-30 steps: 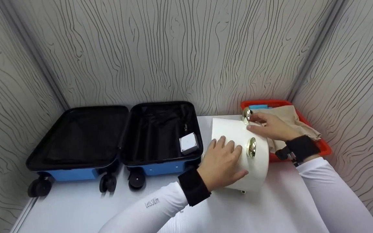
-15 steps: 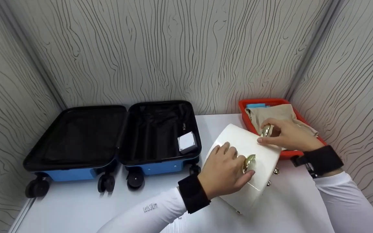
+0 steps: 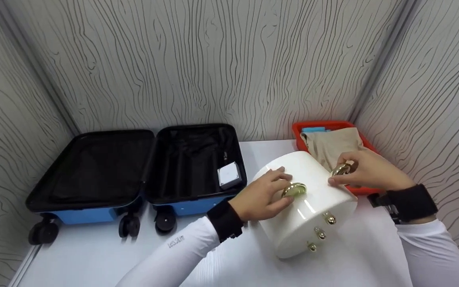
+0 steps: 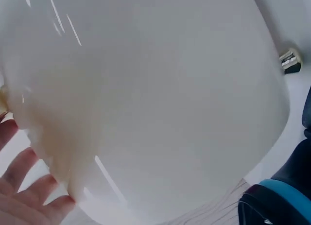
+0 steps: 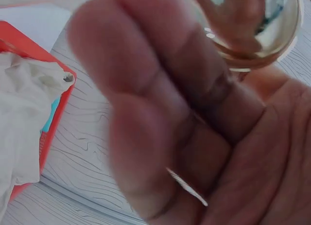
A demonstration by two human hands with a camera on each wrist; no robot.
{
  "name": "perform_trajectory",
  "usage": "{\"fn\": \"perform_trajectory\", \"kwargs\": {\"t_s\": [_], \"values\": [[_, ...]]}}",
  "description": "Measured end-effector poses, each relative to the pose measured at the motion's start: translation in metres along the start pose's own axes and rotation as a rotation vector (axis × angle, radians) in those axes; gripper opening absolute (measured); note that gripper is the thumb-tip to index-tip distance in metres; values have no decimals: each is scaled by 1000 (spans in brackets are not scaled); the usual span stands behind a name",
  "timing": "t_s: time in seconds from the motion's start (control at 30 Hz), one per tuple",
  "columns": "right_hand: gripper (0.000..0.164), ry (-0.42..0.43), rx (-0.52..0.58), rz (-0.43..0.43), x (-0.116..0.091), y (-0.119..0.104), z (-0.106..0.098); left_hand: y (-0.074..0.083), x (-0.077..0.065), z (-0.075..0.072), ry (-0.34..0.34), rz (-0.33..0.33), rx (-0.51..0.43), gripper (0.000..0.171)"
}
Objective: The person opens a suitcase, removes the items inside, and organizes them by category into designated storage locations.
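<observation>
A glossy white rounded case (image 3: 301,169) with gold fittings stands turned at an angle in front of me. Two large gold knobs rise from its curved top, and three small gold studs (image 3: 320,233) show on its near right face. My left hand (image 3: 262,197) has thumb and forefinger around the left knob (image 3: 295,189), its other fingers on the white surface. The right hand (image 3: 373,169) pinches the right knob (image 3: 341,170). In the left wrist view the case (image 4: 170,103) fills most of the picture; in the right wrist view curled fingers (image 5: 141,132) sit beside the shiny knob (image 5: 257,35).
A blue suitcase lies open on the left, its black-lined halves (image 3: 94,167) side by side, with a small white box (image 3: 229,175) in the right half. Behind the case, a red basket (image 3: 367,145) holds beige cloth (image 3: 329,143) and something light blue (image 3: 313,129). Patterned panels enclose the table.
The white case has turned clockwise, bringing its studded face toward the front right. My right hand moved right and nearer with its knob; my left hand moved from the surface to the other knob.
</observation>
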State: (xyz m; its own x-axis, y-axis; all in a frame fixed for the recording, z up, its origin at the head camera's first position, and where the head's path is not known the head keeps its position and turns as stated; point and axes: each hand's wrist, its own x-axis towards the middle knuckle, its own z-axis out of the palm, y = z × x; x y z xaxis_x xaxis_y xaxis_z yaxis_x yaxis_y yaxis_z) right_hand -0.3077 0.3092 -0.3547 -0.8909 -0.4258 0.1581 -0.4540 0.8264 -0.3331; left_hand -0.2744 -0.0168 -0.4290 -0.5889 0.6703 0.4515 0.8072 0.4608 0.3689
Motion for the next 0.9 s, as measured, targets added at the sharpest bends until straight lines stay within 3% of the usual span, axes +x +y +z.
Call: {"fn": "perform_trajectory", "kwargs": {"t_s": [0.13, 0.3, 0.57, 0.8, 0.9], "values": [[37, 56, -53, 3, 1, -2, 4, -15, 3, -7, 4, -44, -69, 35], [37, 137, -109, 9, 2, -7, 12, -30, 5, -11, 94, -86, -113, 30], [60, 234, -112, -14, 9, -16, 24, -51, 9, -18, 167, -188, -176, 23], [52, 244, -67, 76, 20, -18, 34, -62, 15, -22, 212, -302, -172, 21], [50, 263, -62, 100, 27, -17, 36, -64, 19, -24, 208, -317, -162, 21]]}}
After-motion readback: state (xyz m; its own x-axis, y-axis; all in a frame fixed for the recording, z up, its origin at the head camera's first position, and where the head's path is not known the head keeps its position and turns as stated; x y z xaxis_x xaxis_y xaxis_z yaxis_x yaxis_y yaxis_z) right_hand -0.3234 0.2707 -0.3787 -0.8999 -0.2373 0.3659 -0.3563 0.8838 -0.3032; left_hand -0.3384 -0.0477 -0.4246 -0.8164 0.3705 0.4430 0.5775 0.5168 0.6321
